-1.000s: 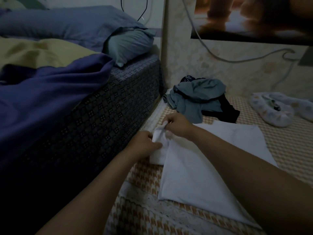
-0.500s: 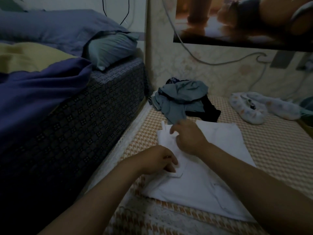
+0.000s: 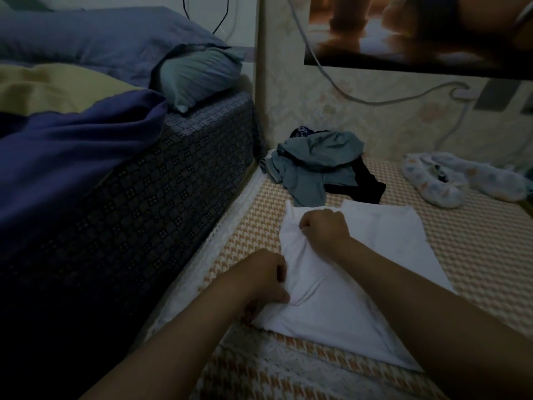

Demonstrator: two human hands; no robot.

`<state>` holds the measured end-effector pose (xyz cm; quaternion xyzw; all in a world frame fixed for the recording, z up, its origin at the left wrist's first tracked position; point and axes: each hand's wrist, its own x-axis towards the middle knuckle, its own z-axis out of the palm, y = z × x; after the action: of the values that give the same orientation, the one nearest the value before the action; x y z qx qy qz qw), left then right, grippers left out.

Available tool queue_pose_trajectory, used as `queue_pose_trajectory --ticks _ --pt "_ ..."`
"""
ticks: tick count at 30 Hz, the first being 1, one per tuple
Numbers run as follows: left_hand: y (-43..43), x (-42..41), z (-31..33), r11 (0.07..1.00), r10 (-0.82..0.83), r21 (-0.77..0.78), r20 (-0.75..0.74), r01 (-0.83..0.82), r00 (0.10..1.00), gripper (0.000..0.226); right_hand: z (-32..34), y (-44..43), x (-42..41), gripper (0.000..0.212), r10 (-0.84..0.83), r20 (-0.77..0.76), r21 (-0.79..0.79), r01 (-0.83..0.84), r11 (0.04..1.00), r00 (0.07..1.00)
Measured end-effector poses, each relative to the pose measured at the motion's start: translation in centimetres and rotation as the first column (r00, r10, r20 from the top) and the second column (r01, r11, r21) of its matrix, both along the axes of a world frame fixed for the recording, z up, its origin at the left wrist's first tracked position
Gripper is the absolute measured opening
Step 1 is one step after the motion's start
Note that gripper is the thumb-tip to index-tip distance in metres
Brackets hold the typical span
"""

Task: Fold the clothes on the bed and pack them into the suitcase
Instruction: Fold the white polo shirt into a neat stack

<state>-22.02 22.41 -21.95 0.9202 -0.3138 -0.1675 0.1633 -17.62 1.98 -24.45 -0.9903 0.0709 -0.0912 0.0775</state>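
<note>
Both hands hold one white cloth garment [image 3: 383,255] in the dim head view, and the low light blurs its seams. The left hand [image 3: 261,281] pinches its near left edge. The right hand [image 3: 324,229] is curled into a fist on a raised fold at the far left edge. Its fingertips are tucked under and hidden. The right forearm covers the garment's near right part.

The garment lies on the orange-and-white houndstooth bed cover [image 3: 476,269]. Its long axis runs from the far end towards the camera, slanting to the near right. Its left side is bunched up between the hands. Just beyond its far end sits a crumpled heap of grey-green and black clothes [image 3: 317,163].
</note>
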Motion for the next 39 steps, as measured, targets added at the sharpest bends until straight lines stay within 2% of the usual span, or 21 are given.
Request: queue_pose_trajectory --ticks 1,2,4,5,7,9,11,13,17,20,24,25,26,27,29,30,32,34,35,37,39 --pt "0.0 0.1 0.1 1.000 0.011 0.002 -0.017 -0.011 1.000 0.025 0.1 0.0 0.0 0.022 -0.006 -0.037 -0.106 0.002 0.994 0.999" --pt "0.0 0.1 0.3 0.999 0.033 -0.012 -0.027 -0.034 0.999 0.021 0.1 0.2 0.2 0.025 0.042 -0.002 -0.185 -0.042 0.982 0.999" --pt "0.0 0.3 0.5 0.993 0.095 -0.073 -0.035 -0.098 0.995 0.028 0.3 0.6 0.7 0.047 0.319 0.148 -0.240 -0.279 0.930 0.936" --pt "0.0 0.5 0.4 0.988 0.123 -0.089 -0.024 -0.124 0.992 0.029 0.5 1.0 0.9 0.059 0.480 0.118 -0.239 -0.444 0.863 0.869" --pt "0.0 0.5 0.3 0.983 0.162 -0.090 -0.017 -0.163 0.987 0.031 1.4 2.3 0.8 0.063 0.643 -0.123 -0.184 -0.654 0.733 0.756" --pt "-0.1 0.4 0.3 0.980 0.175 -0.083 -0.045 -0.179 0.983 0.043 1.9 3.2 0.5 0.052 0.618 -0.309 -0.169 -0.681 0.713 0.723" --pt "-0.6 0.2 0.6 0.985 0.165 -0.033 -0.069 -0.168 0.984 0.048 2.0 2.8 0.5 0.041 0.584 -0.305 -0.213 -0.652 0.728 0.752" --pt "-1.3 -0.1 1.0 0.987 0.160 0.032 -0.088 -0.158 0.983 0.049 2.5 1.8 0.0 0.027 0.533 -0.270 -0.183 -0.586 0.789 0.802" --pt "-3.6 -0.6 2.7 0.986 0.094 0.142 -0.054 -0.085 0.994 0.052 3.6 -2.1 -2.3 0.014 0.497 -0.021 -0.090 -0.497 0.863 0.867" --pt "-6.3 -1.1 4.8 0.999 0.032 0.039 -0.034 -0.030 0.999 0.038 4.3 -6.1 -4.4 0.014 0.480 0.163 -0.083 -0.473 0.877 0.862" --pt "-11.4 -2.9 6.9 0.984 -0.098 -0.149 0.018 0.099 0.995 0.029 6.0 -11.5 -8.2 0.019 0.287 0.287 -0.016 -0.295 0.955 0.914" --pt "-12.7 -3.9 7.3 0.973 -0.157 -0.178 -0.051 0.146 0.986 0.032 6.1 -12.7 -9.2 0.022 0.242 0.293 0.019 -0.259 0.966 0.925" --pt "-13.7 -4.9 7.5 0.966 -0.201 -0.204 -0.215 0.158 0.956 0.041 6.1 -13.7 -10.0 0.025 0.193 0.247 0.037 -0.208 0.977 0.950" --pt "-14.8 -6.0 7.6 0.967 -0.234 -0.194 -0.426 0.165 0.874 0.050 5.7 -15.1 -11.0 0.026 0.125 0.131 0.036 -0.130 0.991 0.983" --pt "-16.1 -7.7 7.1 0.946 -0.267 -0.043 -0.665 0.321 0.698 0.054 4.0 -17.5 -13.3 0.023 0.035 -0.157 0.058 -0.026 0.998 0.987" --pt "-16.5 -8.0 6.6 0.916 -0.264 0.033 -0.702 0.400 0.661 0.054 2.8 -18.5 -14.4 0.027 0.035 -0.187 0.094 -0.017 0.995 0.982" --pt "-17.1 -7.9 5.5 0.900 -0.303 0.059 -0.626 0.431 0.718 0.057 1.3 -19.8 -16.2 0.032 0.002 -0.108 0.172 0.017 0.985 0.994" --pt "-17.5 -7.2 4.5 0.920 -0.378 -0.045 -0.365 0.390 0.851 0.049 1.6 -19.4 -17.2 0.026 -0.117 0.040 0.263 0.103 0.959 0.992" --pt "-17.6 -6.9 4.0 0.915 -0.404 -0.082 -0.200 0.396 0.892 0.044 1.8 -19.1 -17.4 0.023 -0.197 0.055 0.336 0.168 0.927 0.979" --pt "-17.4 -6.7 2.6 0.881 -0.467 -0.062 0.040 0.468 0.884 0.043 2.4 -17.9 -17.6 0.023 -0.254 -0.060 0.408 0.256 0.876 0.965" --pt "-17.0 -7.3 1.2 0.839 -0.544 0.078 0.116 0.538 0.831 0.060 2.9 -16.4 -18.1 0.037 -0.223 -0.200 0.341 0.281 0.897 0.954"
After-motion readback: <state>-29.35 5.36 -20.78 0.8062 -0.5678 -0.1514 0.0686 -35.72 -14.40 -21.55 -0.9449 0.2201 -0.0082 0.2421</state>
